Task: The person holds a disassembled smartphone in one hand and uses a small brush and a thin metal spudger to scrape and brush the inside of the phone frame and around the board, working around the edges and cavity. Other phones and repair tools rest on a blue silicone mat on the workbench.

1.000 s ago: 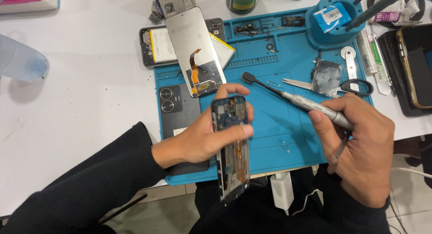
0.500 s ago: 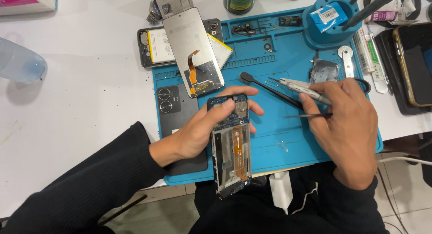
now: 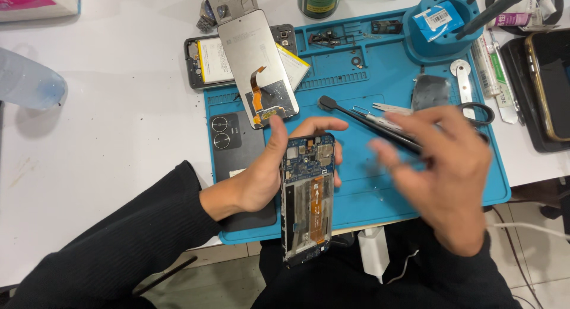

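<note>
My left hand grips an opened phone by its upper end, bare circuit board and orange flex cable facing up, its lower end hanging past the table edge. My right hand is blurred with motion and hovers over the blue work mat, fingers apart and nothing clearly in them. A black spudger and a silver screwdriver lie on the mat and run under its fingers. Tweezers lie just beyond.
A detached screen panel leans over another opened phone with a yellow battery. A black back cover lies at the mat's left. Scissors, a blue tool holder, a dark phone, a white charger and a clear bottle surround.
My right hand laid the silver screwdriver down on the mat and now moves above it with fingers spread. My left hand has tipped the opened phone flatter, board facing up.
</note>
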Motion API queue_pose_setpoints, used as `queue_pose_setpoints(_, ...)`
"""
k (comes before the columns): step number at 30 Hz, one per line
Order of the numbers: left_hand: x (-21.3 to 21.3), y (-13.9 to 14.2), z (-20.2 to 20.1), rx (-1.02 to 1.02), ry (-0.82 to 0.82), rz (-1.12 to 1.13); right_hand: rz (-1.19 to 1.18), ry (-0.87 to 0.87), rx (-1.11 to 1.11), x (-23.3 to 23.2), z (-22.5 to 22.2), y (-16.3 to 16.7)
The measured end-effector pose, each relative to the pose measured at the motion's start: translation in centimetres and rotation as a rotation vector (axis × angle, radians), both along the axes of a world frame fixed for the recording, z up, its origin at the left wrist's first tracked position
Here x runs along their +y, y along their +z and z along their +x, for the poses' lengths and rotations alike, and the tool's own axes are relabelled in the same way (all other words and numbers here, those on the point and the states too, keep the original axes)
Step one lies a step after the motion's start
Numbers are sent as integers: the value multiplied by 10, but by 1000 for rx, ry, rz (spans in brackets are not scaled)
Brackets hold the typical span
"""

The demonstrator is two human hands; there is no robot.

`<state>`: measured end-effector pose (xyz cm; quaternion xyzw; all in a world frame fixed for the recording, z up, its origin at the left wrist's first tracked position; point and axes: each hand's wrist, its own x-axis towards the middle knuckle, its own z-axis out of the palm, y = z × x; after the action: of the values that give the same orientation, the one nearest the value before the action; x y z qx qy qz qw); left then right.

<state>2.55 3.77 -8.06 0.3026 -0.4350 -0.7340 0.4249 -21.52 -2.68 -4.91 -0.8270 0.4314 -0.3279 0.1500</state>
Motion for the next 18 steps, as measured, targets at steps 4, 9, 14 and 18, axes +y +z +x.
queue_pose_setpoints(4,0,3,0,-143,-29,-106,-51,423,-130,6,18,6)
queue_pose_setpoints(9,2,5,5,-160,-70,-93,-73,506,-93,5,38,2)
queue_pose_setpoints(14,2,4,9,-159,-82,-76,-163,527,-101,2,43,-9)
queue_pose_setpoints(18,-3,2,7,-218,-93,-153,-234,529,-108,-2,42,-15)
